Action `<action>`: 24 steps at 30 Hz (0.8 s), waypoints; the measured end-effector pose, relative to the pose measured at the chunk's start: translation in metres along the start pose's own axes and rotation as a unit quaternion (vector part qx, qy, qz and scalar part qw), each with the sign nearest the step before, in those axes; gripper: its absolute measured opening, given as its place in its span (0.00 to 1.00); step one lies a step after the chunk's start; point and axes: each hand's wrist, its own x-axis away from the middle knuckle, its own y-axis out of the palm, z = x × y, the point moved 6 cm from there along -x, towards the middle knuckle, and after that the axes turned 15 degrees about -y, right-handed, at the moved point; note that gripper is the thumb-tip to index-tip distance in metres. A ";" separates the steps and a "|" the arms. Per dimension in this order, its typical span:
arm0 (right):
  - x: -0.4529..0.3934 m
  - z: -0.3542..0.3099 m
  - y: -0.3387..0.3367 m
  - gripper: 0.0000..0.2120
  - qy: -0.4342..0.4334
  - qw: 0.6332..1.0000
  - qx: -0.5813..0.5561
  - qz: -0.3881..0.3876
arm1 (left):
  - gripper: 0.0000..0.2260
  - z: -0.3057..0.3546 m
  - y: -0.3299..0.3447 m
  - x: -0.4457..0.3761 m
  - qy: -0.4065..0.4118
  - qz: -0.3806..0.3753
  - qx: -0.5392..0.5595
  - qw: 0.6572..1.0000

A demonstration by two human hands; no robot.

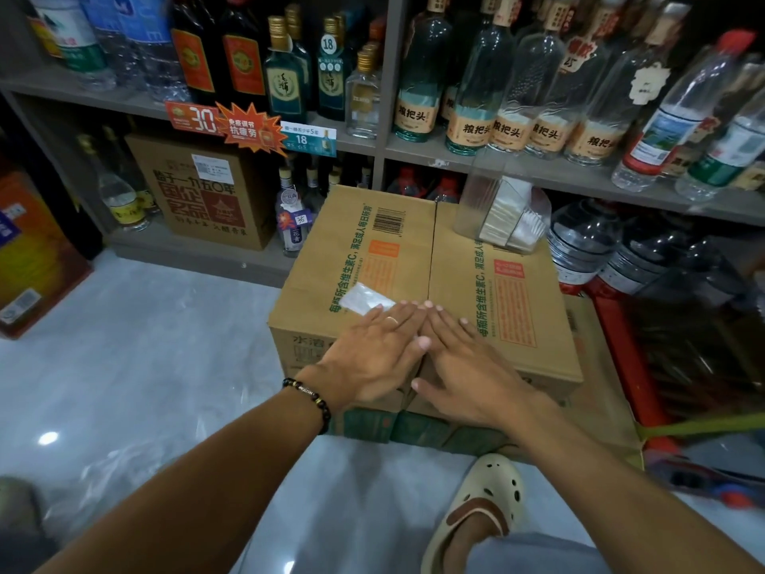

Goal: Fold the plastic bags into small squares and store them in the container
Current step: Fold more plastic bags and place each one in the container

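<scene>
Plastic bag [369, 299]: one item, clear, flattened into a narrow strip on the cardboard box [455, 283] serving as worktop, centre of the frame. Most of it is hidden under your hands; only one end shows, up and left of your fingertips.

Left hand [372, 350]: flat, fingers straight, pressing the strip; no curled grip. Right hand [463, 362]: likewise flat and pressing, just beside the left, fingertips meeting.

Container [503, 213]: clear, upper right of the box top, part-filled with what look like folded squares.

Handling note: judged mid-crease. Slide your palms outward to push trapped air out, keep the edges aligned, then fold end over end. Thin film will likely spring back, so keep one palm down between folds.
</scene>
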 end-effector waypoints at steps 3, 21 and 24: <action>0.000 0.000 -0.001 0.42 -0.003 1.000 0.018 -0.005 | 0.37 -0.013 0.002 -0.001 -0.021 0.019 -0.054 0.998; 0.000 0.001 -0.031 0.10 -0.076 0.984 0.037 0.157 | 0.29 -0.050 -0.028 0.029 -0.041 0.093 -0.135 0.986; 0.000 -0.005 -0.037 0.08 -0.097 0.982 0.033 0.161 | 0.28 -0.047 -0.024 0.034 -0.033 0.087 -0.140 0.986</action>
